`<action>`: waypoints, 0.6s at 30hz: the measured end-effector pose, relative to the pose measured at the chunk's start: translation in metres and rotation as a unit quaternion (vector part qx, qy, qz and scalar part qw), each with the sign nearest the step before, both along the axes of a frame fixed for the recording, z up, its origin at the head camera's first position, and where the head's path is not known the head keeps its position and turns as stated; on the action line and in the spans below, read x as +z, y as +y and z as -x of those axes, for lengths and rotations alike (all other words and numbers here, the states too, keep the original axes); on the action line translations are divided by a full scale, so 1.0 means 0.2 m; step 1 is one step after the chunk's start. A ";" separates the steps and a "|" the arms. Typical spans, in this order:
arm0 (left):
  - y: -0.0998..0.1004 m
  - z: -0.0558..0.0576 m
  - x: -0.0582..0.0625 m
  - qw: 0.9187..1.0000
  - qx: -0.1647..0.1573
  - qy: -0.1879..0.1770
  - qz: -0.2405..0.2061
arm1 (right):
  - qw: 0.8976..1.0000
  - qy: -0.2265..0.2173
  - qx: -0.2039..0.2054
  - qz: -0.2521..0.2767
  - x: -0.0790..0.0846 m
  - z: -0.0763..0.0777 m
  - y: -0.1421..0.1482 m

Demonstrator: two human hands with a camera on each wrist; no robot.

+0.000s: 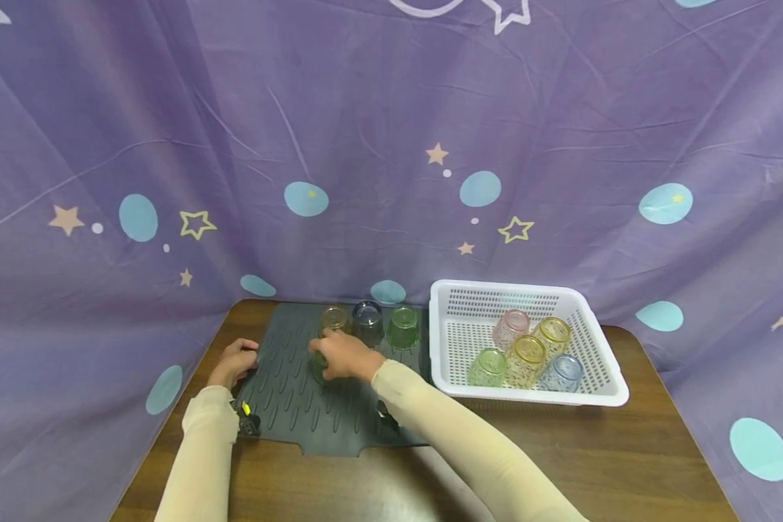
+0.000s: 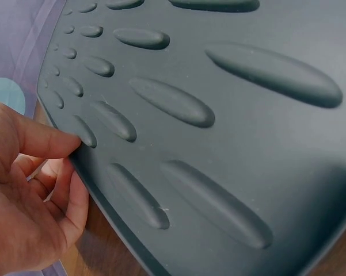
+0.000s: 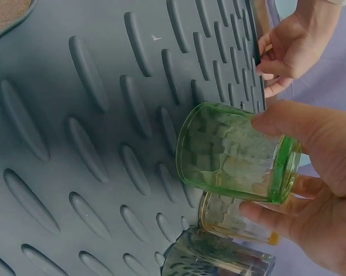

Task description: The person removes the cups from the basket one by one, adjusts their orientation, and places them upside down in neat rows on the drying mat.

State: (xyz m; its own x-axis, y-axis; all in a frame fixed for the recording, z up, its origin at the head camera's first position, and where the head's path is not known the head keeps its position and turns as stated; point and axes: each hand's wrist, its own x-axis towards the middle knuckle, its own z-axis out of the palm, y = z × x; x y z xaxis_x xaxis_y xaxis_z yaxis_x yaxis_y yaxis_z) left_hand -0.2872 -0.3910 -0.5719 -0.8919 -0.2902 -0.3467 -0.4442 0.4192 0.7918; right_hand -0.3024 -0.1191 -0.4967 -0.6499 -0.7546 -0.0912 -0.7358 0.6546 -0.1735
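Note:
My right hand (image 1: 349, 355) grips a green glass (image 3: 230, 152) near its thick base, thumb on one side and fingers on the other. The glass is held mouth down over the dark grey ribbed mat (image 1: 293, 406). At the mat's left edge, my left hand (image 2: 34, 190) pinches the rim, thumb on top and the other fingers curled below. Beyond the held glass, an amber glass (image 1: 335, 317), a blue glass (image 1: 367, 326) and a second green glass (image 1: 403, 330) stand upside down in a row along the mat's back.
Right of the mat sits a white perforated basket (image 1: 436, 341). In it are a pink glass (image 1: 511, 330), two yellow glasses (image 1: 527, 355), a pale green glass (image 1: 489, 367) and a pale blue glass (image 1: 562, 373). A purple curtain (image 1: 391, 217) hangs behind the wooden table (image 1: 561, 442).

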 end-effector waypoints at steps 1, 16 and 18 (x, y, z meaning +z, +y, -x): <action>0.00 0.00 0.00 1.000 0.000 0.000 0.000 | 1.000 0.001 0.000 -0.002 0.00 0.00 0.00; 0.00 -0.01 0.00 1.000 -0.007 0.001 -0.001 | 0.991 0.126 0.037 -0.011 0.04 -0.02 0.06; 0.00 0.00 0.00 1.000 -0.007 0.004 0.003 | 0.988 0.150 0.041 0.004 0.07 -0.02 0.09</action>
